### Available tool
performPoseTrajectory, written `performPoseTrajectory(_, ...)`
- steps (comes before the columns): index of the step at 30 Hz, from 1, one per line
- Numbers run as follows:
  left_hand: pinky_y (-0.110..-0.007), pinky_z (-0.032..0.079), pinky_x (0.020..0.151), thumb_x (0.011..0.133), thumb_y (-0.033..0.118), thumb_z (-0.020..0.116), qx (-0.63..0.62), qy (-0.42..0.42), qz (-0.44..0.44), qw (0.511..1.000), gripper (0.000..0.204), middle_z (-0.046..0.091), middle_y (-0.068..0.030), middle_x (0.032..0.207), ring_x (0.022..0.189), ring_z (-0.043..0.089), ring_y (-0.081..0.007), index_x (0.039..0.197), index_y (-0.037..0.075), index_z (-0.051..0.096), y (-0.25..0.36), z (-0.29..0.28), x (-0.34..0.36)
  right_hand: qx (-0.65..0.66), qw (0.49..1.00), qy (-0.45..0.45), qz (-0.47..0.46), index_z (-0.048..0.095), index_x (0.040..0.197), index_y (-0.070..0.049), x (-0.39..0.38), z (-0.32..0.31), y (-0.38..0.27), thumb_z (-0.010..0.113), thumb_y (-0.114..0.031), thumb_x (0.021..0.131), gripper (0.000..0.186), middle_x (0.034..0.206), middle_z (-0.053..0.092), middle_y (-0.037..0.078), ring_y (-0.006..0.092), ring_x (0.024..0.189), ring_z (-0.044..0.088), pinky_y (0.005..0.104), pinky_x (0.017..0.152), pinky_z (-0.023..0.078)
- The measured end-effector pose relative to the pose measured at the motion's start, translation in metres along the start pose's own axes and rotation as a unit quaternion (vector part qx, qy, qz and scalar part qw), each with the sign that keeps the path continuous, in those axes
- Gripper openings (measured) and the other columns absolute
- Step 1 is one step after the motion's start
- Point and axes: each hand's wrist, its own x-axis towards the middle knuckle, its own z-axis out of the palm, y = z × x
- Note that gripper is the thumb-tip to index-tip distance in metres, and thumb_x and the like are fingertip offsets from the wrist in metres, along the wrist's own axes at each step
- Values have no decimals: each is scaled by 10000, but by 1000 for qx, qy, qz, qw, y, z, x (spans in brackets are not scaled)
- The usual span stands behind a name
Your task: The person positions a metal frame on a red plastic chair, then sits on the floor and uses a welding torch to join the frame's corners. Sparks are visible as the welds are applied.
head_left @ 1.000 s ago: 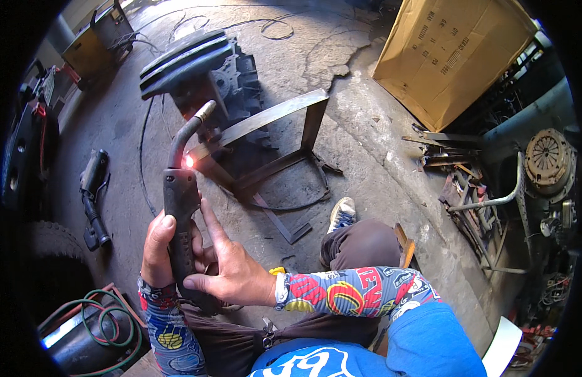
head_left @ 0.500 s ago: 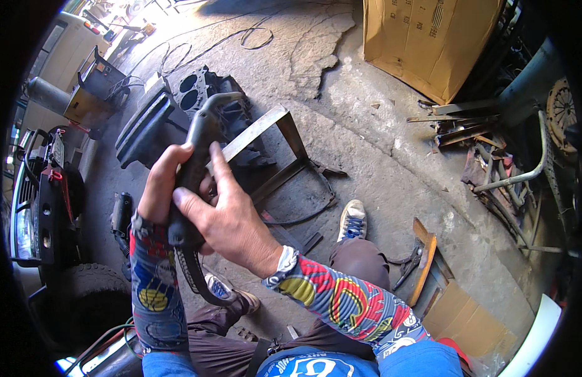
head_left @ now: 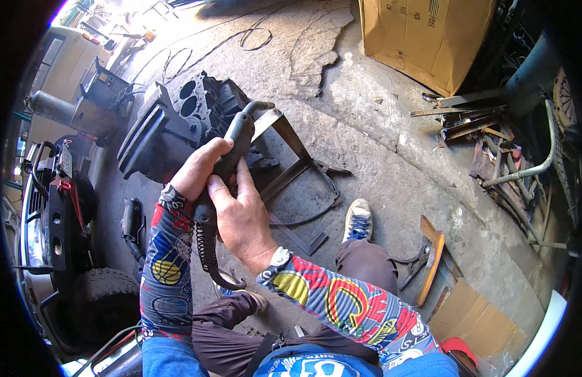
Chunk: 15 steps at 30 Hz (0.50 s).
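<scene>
A black welding torch with a bent neck at its top and a coil spring at its cable end is held upright in front of me. My left hand is wrapped round the handle from the left, its thumb laid along it. On the other side, my right hand presses thumb and fingers against the lower handle. Some fingers of both hands are hidden behind it. Just beyond the torch neck is an angle-iron frame. To the left of the neck stands a dark bench vise.
An engine block sits behind the vise. A second torch-like tool lies left of my arm. The vehicle front and tyre are at left. Scrap metal and a large carton occupy the right; pliers lie near my shoe.
Both hands and the torch have shifted to the right. My right index finger has come down closer along the handle. The whole view has moved slightly.
</scene>
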Motion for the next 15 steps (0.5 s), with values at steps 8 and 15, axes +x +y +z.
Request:
performPoseTrajectory(8, -308, 535, 740, 914, 488, 663, 10, 7, -12, 1000, 539, 713, -104, 973, 761, 633, -155, 1229, 52, 701, 4, 5, -9, 7, 1000, -8, 19, 236, 1612, 11, -6, 2, -2, 560, -262, 1061, 695, 1439, 564, 212, 256, 1308, 573, 331, 1074, 459)
performPoseTrajectory(15, -284, 506, 636, 926, 411, 636, -21, 53, -4, 998, 435, 672, -70, 858, 656, 587, -136, 1112, 23, 695, 16, 19, -14, -21, 999, -9, 31, 283, 1590, 18, -8, -5, -15, 570, -287, 1051, 683, 1395, 598, 208, 265, 1268, 604, 334, 1049, 476)
